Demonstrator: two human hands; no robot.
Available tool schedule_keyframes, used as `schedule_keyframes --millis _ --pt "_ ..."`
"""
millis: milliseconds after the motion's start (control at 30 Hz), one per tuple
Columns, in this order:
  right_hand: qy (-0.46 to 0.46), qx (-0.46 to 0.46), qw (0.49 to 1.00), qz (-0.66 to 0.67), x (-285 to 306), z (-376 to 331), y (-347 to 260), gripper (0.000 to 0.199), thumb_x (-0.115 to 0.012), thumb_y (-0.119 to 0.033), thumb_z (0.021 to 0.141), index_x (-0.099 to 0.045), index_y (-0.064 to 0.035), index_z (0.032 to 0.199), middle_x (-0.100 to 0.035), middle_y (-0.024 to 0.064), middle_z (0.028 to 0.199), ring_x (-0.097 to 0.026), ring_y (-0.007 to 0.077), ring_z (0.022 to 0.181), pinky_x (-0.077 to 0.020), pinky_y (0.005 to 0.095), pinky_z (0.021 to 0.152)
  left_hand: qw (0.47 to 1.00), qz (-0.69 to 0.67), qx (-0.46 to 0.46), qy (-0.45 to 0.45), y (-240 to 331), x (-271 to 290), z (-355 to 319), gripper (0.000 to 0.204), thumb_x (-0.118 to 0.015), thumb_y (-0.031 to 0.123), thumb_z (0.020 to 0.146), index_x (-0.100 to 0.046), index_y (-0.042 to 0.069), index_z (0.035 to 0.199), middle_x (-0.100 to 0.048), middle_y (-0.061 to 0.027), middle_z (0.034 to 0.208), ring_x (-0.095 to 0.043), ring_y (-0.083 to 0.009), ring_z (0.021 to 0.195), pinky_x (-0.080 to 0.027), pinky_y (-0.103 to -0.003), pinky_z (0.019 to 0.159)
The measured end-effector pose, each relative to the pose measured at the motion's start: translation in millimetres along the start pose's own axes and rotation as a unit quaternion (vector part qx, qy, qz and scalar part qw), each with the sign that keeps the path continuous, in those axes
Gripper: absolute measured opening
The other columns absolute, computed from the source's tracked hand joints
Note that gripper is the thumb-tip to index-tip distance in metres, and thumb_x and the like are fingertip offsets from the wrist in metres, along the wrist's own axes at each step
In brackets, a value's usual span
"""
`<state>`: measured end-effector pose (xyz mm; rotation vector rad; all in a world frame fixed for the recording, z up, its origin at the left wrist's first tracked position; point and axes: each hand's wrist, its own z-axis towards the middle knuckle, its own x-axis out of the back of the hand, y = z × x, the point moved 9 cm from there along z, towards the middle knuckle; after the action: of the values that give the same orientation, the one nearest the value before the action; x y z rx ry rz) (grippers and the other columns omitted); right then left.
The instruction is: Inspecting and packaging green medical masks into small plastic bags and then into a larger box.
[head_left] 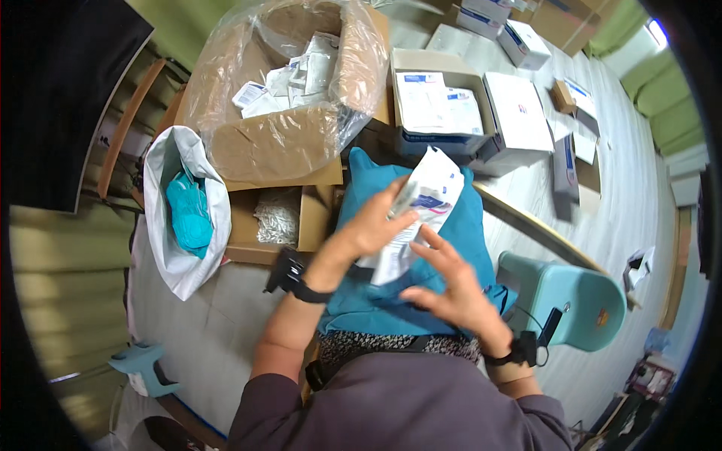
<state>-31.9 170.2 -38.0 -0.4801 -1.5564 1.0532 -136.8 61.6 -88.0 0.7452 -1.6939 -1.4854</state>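
A white printed packet (pixel 435 186), long and flat, is held up at a slant above the teal cloth (pixel 361 192) over my lap. My left hand (pixel 374 219) grips it by the left side, thumb across its front. Beside the packet's lower right edge is my right hand (pixel 457 287), its fingers and thumb spread; whether a fingertip touches the packet I cannot tell. Ahead on the left, a plastic-lined cardboard box (pixel 263 146) contains several similar white packets (pixel 304 71).
A white bag (pixel 162 177) of teal items (pixel 188 218) stands at left, beside a cardboard box (pixel 316 218) of small white pieces (pixel 277 218). An open carton (pixel 444 64) of flat packets and a white box (pixel 519 113) lie ahead. A light teal stool (pixel 579 301) is at right.
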Motion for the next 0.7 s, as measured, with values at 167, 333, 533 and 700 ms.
schedule_keyframes --millis 167,333,533,700 --pt "0.271 -0.132 0.923 0.239 77 -39 68 0.028 -0.057 -0.012 0.100 -0.067 0.0048 0.080 -0.068 0.0086 0.072 -0.064 0.0118 0.063 -0.0517 0.0251 0.061 0.938 0.043 0.046 -0.340 31 -20 -9 0.072 -0.077 0.026 0.086 -0.042 0.003 0.145 -0.060 -0.0135 0.131 -0.057 -0.0196 0.117 -0.045 -0.034 0.101" --pt "0.207 -0.224 0.927 0.219 46 -42 155 0.020 -0.061 -0.013 0.097 -0.066 0.0066 0.092 -0.069 0.0094 0.081 -0.065 0.0125 0.070 -0.0528 0.0255 0.065 0.917 0.295 0.009 -0.269 -62 -54 2 0.086 -0.083 0.033 0.073 -0.045 0.006 0.144 -0.056 -0.0205 0.134 -0.054 -0.0370 0.122 -0.043 -0.041 0.104" --pt "0.189 -0.224 0.940 0.175 38 -49 148 0.020 -0.069 -0.003 0.086 -0.066 0.0045 0.104 -0.068 0.0052 0.082 -0.062 0.0092 0.076 -0.0503 0.0243 0.066 0.954 0.265 -0.053 -0.130 -30 -56 -10 0.074 -0.081 0.029 0.076 -0.051 0.008 0.141 -0.054 -0.0180 0.139 -0.054 -0.0347 0.124 -0.044 -0.041 0.104" --pt "0.155 -0.159 0.953 0.208 33 -34 117 0.027 -0.069 0.000 0.085 -0.065 0.0034 0.111 -0.064 0.0015 0.080 -0.057 0.0067 0.074 -0.0465 0.0230 0.066 0.972 0.214 -0.092 -0.046 -10 -64 -17 0.045 -0.077 0.019 0.081 -0.066 0.006 0.123 -0.063 -0.0174 0.127 -0.060 -0.0337 0.116 -0.045 -0.040 0.102"
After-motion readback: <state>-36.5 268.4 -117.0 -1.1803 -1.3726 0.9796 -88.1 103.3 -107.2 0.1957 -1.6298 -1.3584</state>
